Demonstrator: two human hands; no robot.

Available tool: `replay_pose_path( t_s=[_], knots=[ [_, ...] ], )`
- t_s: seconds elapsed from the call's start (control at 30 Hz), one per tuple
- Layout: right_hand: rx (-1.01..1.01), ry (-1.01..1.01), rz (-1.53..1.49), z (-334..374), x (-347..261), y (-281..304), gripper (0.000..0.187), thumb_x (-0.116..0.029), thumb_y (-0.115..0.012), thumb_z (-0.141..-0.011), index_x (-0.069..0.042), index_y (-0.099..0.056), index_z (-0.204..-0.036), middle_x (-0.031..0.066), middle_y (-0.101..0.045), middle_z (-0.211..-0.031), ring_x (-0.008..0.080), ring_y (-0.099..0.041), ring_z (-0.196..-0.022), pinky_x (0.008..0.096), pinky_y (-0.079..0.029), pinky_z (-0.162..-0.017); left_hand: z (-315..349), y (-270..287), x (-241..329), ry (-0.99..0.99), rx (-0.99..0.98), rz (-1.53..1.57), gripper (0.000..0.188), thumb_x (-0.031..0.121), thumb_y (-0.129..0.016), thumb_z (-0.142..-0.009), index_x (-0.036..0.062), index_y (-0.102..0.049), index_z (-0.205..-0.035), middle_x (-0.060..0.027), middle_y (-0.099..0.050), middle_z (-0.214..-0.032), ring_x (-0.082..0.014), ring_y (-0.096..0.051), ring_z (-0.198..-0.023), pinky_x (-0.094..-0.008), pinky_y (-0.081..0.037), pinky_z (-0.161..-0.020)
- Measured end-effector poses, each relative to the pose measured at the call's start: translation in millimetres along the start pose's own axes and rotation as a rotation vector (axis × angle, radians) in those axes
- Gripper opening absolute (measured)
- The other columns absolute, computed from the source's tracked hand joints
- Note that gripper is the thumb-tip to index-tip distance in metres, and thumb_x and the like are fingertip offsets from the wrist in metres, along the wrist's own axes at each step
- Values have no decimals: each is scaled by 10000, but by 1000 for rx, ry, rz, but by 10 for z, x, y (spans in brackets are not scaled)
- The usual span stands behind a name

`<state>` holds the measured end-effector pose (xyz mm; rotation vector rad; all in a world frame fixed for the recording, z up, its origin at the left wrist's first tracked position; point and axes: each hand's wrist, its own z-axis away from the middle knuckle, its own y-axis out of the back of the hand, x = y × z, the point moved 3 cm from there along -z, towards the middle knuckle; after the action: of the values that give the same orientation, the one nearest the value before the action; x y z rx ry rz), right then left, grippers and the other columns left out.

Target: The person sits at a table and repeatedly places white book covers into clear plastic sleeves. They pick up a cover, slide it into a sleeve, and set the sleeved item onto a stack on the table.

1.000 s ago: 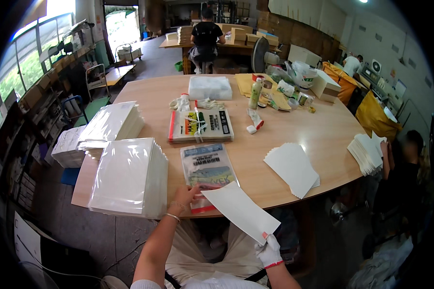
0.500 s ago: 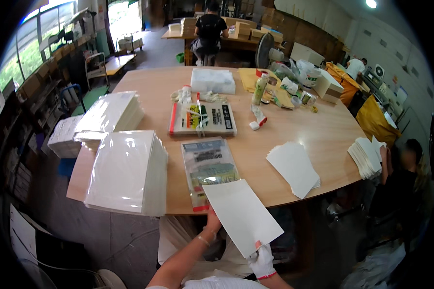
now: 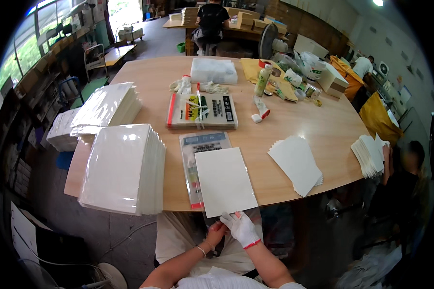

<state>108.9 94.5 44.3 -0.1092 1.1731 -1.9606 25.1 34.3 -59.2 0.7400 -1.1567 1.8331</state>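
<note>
A white card (image 3: 225,180) lies at the front table edge over a printed clear plastic bag (image 3: 190,147). Clear film shows along the card's right side and below its lower end. My left hand (image 3: 216,234), bare with a bracelet, is closed at the film just below the card. My right hand (image 3: 242,229), in a white glove with a red cuff, has its fingers spread against the card's lower edge. A fanned stack of white cards (image 3: 295,164) lies to the right.
Film-wrapped white stacks (image 3: 118,168) stand at the left. Behind the card lie a bundle of printed bags (image 3: 202,111) and gloves (image 3: 181,85). A bottle (image 3: 263,79) and clutter fill the far right. A person (image 3: 405,166) sits at right beside more cards (image 3: 368,155).
The card has moved up and left and straightened over the printed bag. My right hand came left with it, now close to my left hand, which has drawn down from the bag's lower end.
</note>
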Motion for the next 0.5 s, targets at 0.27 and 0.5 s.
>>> replay_pose_path(
  t_s=[0.27, 0.5],
  knots=[
    [-224, 636, 1694, 368, -117, -190, 102, -92, -563, -760, -10, -555, -820, 118, -565, -804, 239, -567, -701, 346, -460, -602, 423, 387, 467, 55, 78, -29, 404, 301, -490, -883, 7, -506, -1158, -97, -583, -1072, -156, -561, -956, -265, -425, -803],
    [-473, 787, 2051, 133, 394, -472, 140, -118, -613, -659, -34, -536, -740, 133, -511, -799, 325, -541, -753, 381, -458, -667, 421, 435, 341, 60, 160, 36, 398, 296, -385, -896, -4, -569, -1082, -73, -609, -1003, -137, -564, -896, -266, -439, -772]
  ],
)
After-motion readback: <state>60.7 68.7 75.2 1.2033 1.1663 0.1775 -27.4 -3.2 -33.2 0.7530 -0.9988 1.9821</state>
